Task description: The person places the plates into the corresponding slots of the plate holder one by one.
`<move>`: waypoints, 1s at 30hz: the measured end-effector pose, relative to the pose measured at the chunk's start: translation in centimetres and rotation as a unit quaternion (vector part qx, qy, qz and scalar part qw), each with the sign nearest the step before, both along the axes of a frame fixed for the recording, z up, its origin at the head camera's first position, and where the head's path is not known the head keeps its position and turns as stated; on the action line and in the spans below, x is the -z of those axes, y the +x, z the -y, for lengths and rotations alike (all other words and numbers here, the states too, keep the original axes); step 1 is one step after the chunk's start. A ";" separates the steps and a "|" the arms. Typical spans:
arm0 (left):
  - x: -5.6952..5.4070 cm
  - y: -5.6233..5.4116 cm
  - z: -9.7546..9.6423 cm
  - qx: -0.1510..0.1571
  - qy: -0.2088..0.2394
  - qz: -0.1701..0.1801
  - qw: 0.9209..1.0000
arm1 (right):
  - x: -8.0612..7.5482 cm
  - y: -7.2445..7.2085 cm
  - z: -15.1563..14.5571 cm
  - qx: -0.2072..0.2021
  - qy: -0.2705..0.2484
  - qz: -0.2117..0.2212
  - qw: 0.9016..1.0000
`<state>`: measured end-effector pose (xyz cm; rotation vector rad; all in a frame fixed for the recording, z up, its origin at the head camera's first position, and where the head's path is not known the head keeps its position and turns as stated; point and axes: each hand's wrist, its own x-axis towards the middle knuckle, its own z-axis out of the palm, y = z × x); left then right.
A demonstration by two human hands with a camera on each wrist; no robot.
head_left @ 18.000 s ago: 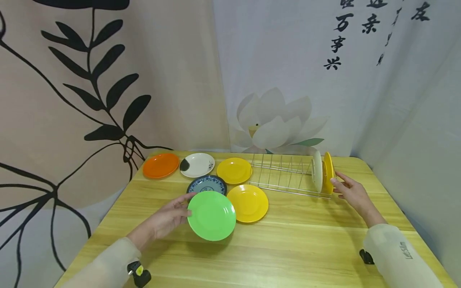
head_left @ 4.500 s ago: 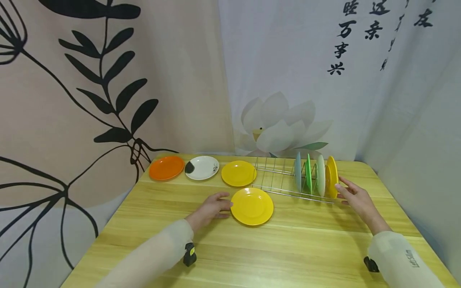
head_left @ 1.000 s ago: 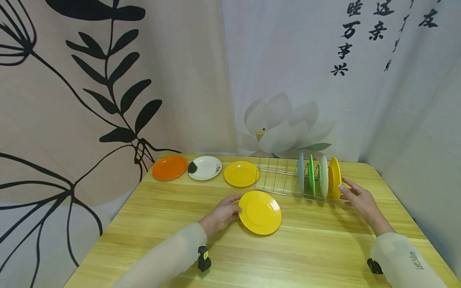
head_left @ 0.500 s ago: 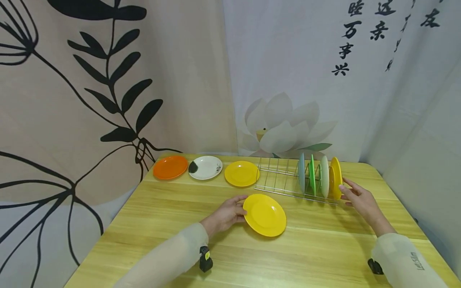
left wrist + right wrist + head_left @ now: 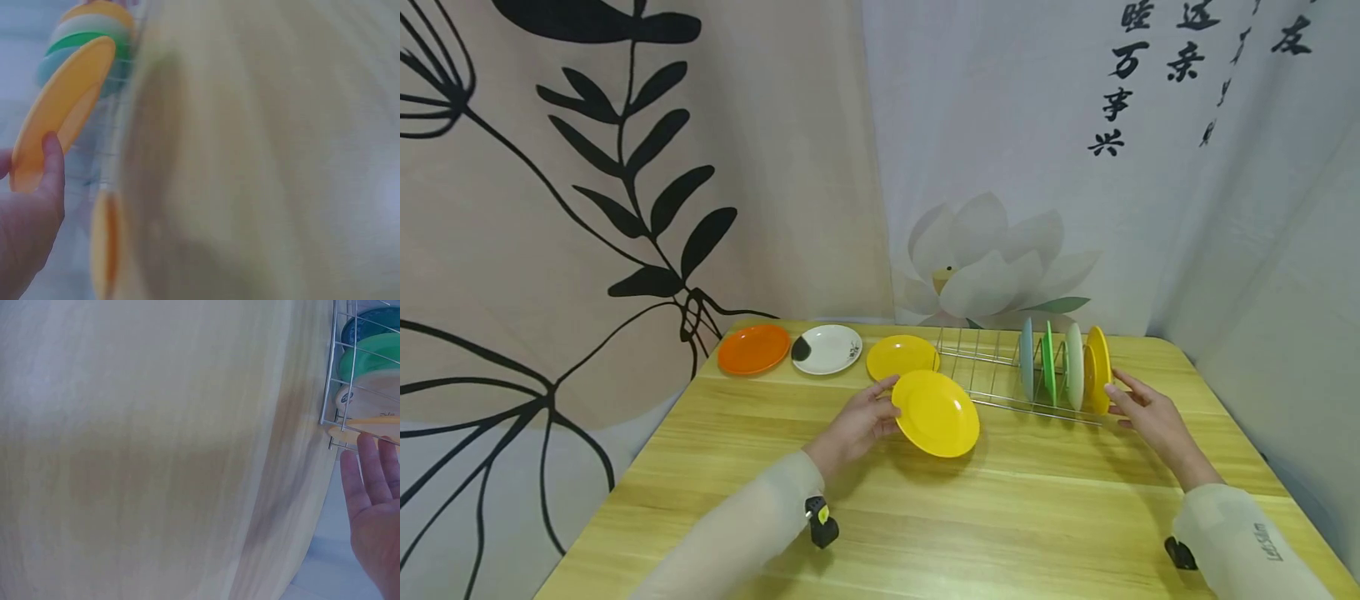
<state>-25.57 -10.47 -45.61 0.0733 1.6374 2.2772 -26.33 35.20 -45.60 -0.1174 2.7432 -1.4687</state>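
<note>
In the head view my left hand (image 5: 861, 421) pinches a yellow plate (image 5: 936, 414) by its left rim, thumb on one face, and carries it tilted above the table. The wire dish rack (image 5: 1000, 406) stands just beyond, to the right. Several plates are upright in its right half: a blue one (image 5: 1026, 362), a green one (image 5: 1049, 367), a white one (image 5: 1074, 371) and a yellow one at the end. My right hand (image 5: 1150, 417) touches that end yellow plate (image 5: 1097, 367) from outside, its fingers (image 5: 373, 469) extended in the right wrist view.
Along the back edge of the wooden table (image 5: 970, 525) lie an orange plate (image 5: 754, 350), a white plate with a dark patch (image 5: 826, 349) and another yellow plate (image 5: 901, 354) at the rack's left end. A curtain (image 5: 775, 208) hangs behind.
The green and blue-patterned plates have gone from the table into the rack. My left hand has lifted the front yellow plate, lately moving it backward. The right hand stays at the end plate.
</note>
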 end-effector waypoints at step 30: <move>-9.6 -7.8 -8.6 -0.090 -0.015 -0.066 0.994 | 0.2 -0.2 -0.1 0.001 0.000 0.004 1.000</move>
